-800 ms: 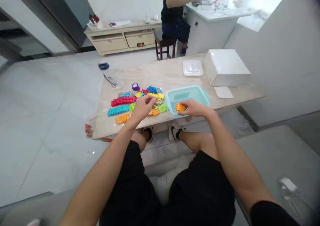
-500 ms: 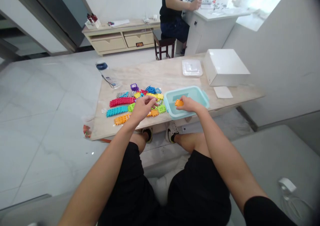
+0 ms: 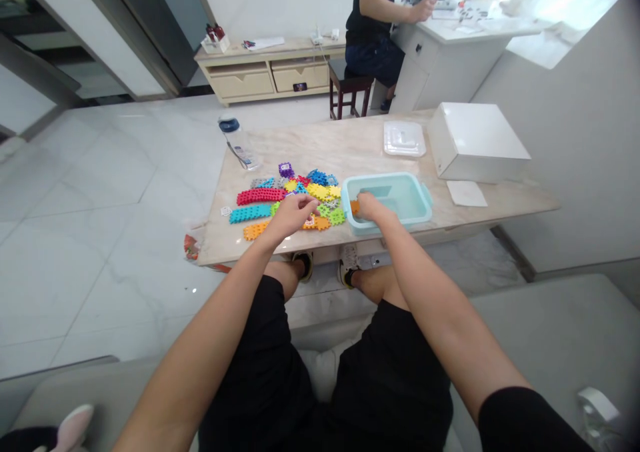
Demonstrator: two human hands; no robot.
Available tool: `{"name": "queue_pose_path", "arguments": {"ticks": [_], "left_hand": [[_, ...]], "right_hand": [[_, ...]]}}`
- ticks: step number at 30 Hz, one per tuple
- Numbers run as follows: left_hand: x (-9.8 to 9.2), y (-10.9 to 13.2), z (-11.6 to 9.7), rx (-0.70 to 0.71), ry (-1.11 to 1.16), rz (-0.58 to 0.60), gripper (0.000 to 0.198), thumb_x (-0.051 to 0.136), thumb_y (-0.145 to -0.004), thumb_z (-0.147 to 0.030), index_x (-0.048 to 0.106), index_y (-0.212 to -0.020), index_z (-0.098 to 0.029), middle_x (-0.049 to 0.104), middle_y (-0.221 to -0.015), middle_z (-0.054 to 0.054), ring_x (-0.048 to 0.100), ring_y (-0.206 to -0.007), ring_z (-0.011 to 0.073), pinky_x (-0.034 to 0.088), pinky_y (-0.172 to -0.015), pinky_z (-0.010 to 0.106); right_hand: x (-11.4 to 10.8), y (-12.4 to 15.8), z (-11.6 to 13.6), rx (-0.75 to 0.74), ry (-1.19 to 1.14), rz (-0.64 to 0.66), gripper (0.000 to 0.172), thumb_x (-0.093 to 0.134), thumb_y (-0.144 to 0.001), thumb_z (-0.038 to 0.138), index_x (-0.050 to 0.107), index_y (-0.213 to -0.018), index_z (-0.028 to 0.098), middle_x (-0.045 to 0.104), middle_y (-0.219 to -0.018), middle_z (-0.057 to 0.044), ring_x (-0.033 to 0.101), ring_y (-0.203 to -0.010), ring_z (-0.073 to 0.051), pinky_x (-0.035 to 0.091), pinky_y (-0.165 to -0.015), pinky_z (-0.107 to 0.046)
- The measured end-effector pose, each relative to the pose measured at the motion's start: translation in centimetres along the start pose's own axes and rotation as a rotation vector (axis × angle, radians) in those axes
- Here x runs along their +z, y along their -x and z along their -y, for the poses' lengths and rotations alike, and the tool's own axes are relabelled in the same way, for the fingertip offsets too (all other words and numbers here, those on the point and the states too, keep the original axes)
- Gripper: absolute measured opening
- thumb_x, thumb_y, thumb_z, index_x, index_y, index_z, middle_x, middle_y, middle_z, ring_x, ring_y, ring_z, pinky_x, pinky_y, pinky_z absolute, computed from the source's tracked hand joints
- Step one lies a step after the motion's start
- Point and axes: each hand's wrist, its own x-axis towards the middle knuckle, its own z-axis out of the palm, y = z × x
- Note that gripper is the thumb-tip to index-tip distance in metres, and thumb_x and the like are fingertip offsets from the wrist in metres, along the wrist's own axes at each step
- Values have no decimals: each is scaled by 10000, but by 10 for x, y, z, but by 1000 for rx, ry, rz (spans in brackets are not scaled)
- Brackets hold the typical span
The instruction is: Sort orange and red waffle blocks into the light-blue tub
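Since the frames a moment ago, our right hand (image 3: pixel 369 207) has sunk deeper into the pale teal tub (image 3: pixel 407 205), by its left end. The orange piece (image 3: pixel 355 207) now sits lower, within the walls; whether it touches the floor of the tub we cannot tell. We take this as the piece being close to set down, yet not let go: the right grip is closed on it, fingers wrapped over much of it. Our view has swung a little too, but the tub keeps its place on the bench (image 3: pixel 310 139).

Our left hand (image 3: pixel 293 217) stays over the coloured pieces just beside the tub, fingers curled, thumb and forefinger close together; we cannot make out whether that grip has hold of anything. Around it lie a red strip (image 3: pixel 261 196), a light-blue strip (image 3: pixel 250 213), an orange strip (image 3: pixel 256 231), yellow pieces (image 3: pixel 317 191) and a green piece (image 3: pixel 337 217).

As for containers, the orange piece is what we make out in the tub. Behind it stands a clear plastic box (image 3: pixel 404 139), contents unclear, and to its right a closed white box (image 3: pixel 480 132), its inside hidden. A clear bottle (image 3: pixel 241 147) leans at the bench's far left.
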Motion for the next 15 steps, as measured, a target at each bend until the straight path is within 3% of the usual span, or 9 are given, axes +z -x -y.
{"name": "queue_pose_path", "arguments": {"ticks": [3, 6, 12, 15], "left_hand": [[-11, -2, 13, 24, -158, -69, 268, 612, -964, -398, 762, -915, -183, 831, -896, 88, 743, -803, 235, 565, -772, 341], [-24, -2, 27, 27, -366, -134, 269, 580, -960, -364, 763, -871, -188, 826, -916, 91, 744, -881, 258, 555, -845, 355], [-43, -1, 52, -104, -520, -143, 265, 584, -930, -350, 776, -838, -193, 806, -851, 92, 719, -810, 266, 505, -738, 340], [-46, -4, 60, -145, -542, -124, 256, 605, -915, -345, 778, -804, -192, 801, -834, 90, 716, -801, 262, 483, -706, 328]], "right_hand": [[1, 4, -4, -15, -7, -12, 280, 732, -962, 181, 780, -1213, 68, 778, -1299, -261, 763, -1184, -343, 552, -965, -307], [2, 9, -10, -16, -10, -15, 296, 752, -970, 214, 769, -1229, 72, 788, -1275, -250, 764, -1177, -334, 544, -940, -290], [10, 7, -22, 16, 6, -4, 481, 893, -849, 264, 758, -1280, 101, 777, -1328, -219, 743, -1207, -322, 543, -942, -280], [15, 3, -23, 52, 16, 12, 452, 885, -831, 249, 778, -1242, 94, 793, -1292, -220, 757, -1166, -310, 542, -903, -269]]}}
